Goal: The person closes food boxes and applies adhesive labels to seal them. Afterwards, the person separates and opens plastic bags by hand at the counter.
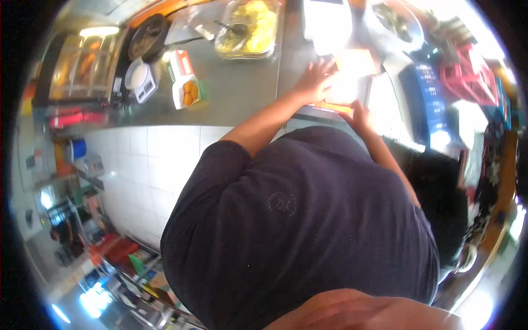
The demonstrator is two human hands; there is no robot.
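Note:
A white and orange cardboard food box, partly washed out by glare, lies on the metal counter before me. My left hand rests at its left side with the fingers spread. Along the near orange edge, my right hand grips the cardboard between thumb and fingers. To the left stands a similar open box with browned fried pieces in it. How far the box under my hands is folded is lost in the brightness.
A tray of yellow food, a small scale and a black pan stand left on the counter. At the right are a clear bowl, a blue box and a pink crate. A glass display case sits far left.

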